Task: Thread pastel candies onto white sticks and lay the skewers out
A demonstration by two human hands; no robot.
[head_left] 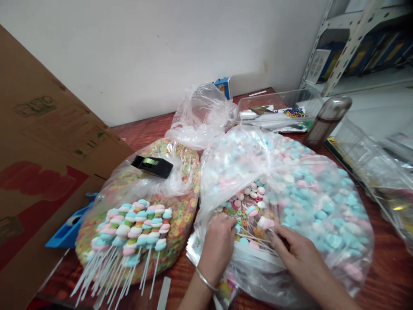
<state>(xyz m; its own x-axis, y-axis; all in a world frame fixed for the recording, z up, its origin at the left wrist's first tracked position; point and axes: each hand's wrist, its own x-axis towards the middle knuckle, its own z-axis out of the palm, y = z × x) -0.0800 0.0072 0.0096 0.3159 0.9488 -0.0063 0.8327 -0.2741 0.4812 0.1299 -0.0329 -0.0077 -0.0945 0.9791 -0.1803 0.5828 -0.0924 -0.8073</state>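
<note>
L hand point(217, 245) & R hand point(301, 254) sit at near end of big clear bag of pink/blue marshmallows point(309, 202). R fingers point(275, 236) closed, pinching thin white sticks point(254, 241) of candy skewers inside bag; L fingers curled down on candy, grip unclear. Just left of bag: more skewers point(132, 232) on bag of cereal rings point(183, 202), black tape dispenser point(151, 166) on top.
</note>
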